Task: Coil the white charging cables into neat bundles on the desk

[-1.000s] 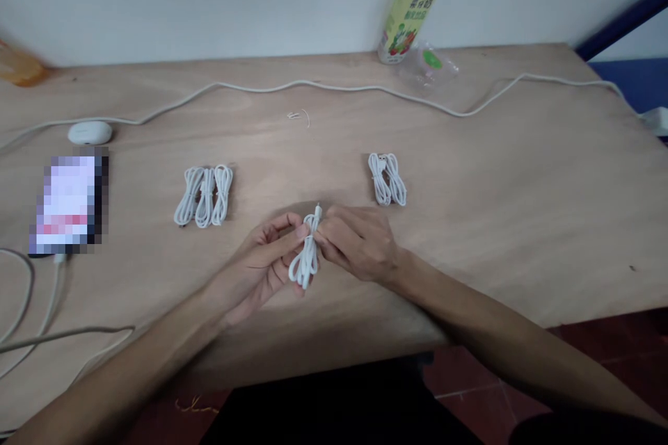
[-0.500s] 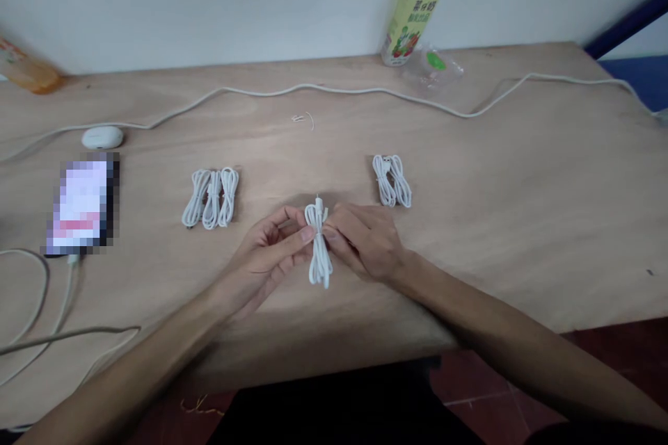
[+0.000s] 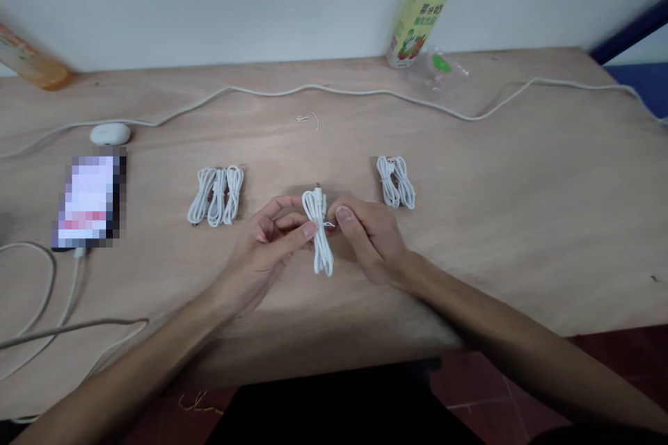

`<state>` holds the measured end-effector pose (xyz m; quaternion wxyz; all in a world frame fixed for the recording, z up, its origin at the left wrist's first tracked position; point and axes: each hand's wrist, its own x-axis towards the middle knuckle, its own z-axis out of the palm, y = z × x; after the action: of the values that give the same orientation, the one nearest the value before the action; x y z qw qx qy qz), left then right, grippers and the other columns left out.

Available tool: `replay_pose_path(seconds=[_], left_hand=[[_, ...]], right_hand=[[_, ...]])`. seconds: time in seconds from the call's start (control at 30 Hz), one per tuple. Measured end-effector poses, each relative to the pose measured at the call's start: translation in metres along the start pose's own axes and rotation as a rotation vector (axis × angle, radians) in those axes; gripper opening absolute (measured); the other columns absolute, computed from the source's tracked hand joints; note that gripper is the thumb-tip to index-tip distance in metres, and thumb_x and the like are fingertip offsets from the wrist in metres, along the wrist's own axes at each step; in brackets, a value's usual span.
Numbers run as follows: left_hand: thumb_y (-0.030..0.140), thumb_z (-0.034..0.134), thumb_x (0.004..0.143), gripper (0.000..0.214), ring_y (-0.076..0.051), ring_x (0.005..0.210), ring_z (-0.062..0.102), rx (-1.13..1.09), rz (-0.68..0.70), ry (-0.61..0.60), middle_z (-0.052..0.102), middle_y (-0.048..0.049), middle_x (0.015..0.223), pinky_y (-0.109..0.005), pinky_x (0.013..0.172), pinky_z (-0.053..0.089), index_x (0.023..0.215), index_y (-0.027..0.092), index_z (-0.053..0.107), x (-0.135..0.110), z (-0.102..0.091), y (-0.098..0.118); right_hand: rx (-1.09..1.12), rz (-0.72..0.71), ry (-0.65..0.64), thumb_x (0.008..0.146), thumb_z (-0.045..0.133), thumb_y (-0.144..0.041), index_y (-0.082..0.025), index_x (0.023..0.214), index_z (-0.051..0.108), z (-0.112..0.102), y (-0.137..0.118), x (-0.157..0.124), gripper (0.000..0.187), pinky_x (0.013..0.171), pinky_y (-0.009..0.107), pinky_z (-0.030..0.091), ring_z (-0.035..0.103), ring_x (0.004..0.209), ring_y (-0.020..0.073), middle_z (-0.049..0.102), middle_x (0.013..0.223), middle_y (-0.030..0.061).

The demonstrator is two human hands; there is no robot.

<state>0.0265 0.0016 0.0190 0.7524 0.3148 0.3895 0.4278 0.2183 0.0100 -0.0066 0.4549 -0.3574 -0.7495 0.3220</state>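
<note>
A white cable, coiled and bound at its middle, is held between the thumb and fingers of my left hand. Its metal plug end points toward the wall. A thin white twist tie goes around the coil, and its end sticks out on the right. My right hand is close beside that end, fingers curled in and thumb laid against the index finger. What its fingertips touch is hidden.
Three coiled white cables lie left of my hands, and two more coils to the right. Loose tie scraps lie ahead. A long white cord, a yellow drink bottle, a plastic wrapper, a phone and a white case surround them.
My right thumb and fingers have drawn slightly right, away from the coil, and the tie's end now shows. My left hand keeps the cable, turned a little. The view has shifted slightly.
</note>
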Motion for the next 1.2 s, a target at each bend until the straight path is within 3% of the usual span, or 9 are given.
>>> replay_pose_path(seconds=[0.17, 0.53, 0.87, 1.03, 1.2], left_hand=[[0.017, 0.089, 0.086, 0.032, -0.017, 0.089, 0.081, 0.051, 0.054, 0.021, 0.085, -0.0004, 0.095, -0.026, 0.083, 0.063, 0.114, 0.02, 0.074, -0.0004, -0.0001, 0.0001], [0.016, 0.087, 0.089, 0.021, -0.016, 0.09, 0.081, 0.197, 0.255, 0.007, 0.086, 0.0008, 0.096, -0.028, 0.09, 0.064, 0.107, 0.023, 0.08, 0.0006, -0.0051, -0.0047], [0.021, 0.091, 0.086, 0.02, -0.016, 0.087, 0.08, 0.195, 0.237, 0.027, 0.085, 0.0003, 0.094, -0.029, 0.09, 0.064, 0.103, 0.023, 0.081, -0.0002, -0.0034, -0.0021], [0.028, 0.096, 0.082, 0.021, -0.019, 0.084, 0.078, 0.226, 0.175, 0.074, 0.083, -0.0013, 0.086, -0.031, 0.089, 0.063, 0.096, 0.022, 0.082, -0.0009, -0.0031, 0.0015], [0.032, 0.094, 0.083, 0.016, -0.02, 0.077, 0.078, 0.28, 0.142, 0.033, 0.084, -0.003, 0.085, -0.034, 0.082, 0.064, 0.092, 0.023, 0.085, 0.0014, -0.0048, 0.0024]], right_hand=[[0.104, 0.108, -0.002, 0.114, 0.045, -0.03, -0.024, 0.082, 0.054, 0.0008, -0.0011, 0.0003, 0.034, 0.062, 0.03, 0.041, 0.052, 0.064, 0.0142, 0.058, 0.073, -0.0024], [0.389, 0.266, -0.063, 0.111, 0.054, -0.047, -0.023, 0.078, 0.054, -0.0027, -0.0045, 0.0049, 0.041, 0.062, 0.029, 0.038, 0.044, 0.065, 0.0138, 0.05, 0.071, -0.0035], [0.321, 0.266, -0.104, 0.107, 0.061, -0.035, -0.023, 0.085, 0.053, -0.0021, -0.0017, 0.0019, 0.026, 0.052, 0.026, 0.028, 0.034, 0.057, 0.0107, 0.044, 0.068, -0.0073], [0.236, 0.207, -0.083, 0.104, 0.064, -0.03, -0.024, 0.083, 0.049, -0.0018, -0.002, 0.0043, 0.026, 0.055, 0.026, 0.031, 0.033, 0.057, 0.0107, 0.042, 0.067, -0.0081], [0.243, 0.199, -0.097, 0.103, 0.065, -0.032, -0.025, 0.083, 0.047, -0.0025, 0.0005, 0.0069, 0.028, 0.054, 0.026, 0.031, 0.035, 0.057, 0.0108, 0.044, 0.068, -0.0078]])
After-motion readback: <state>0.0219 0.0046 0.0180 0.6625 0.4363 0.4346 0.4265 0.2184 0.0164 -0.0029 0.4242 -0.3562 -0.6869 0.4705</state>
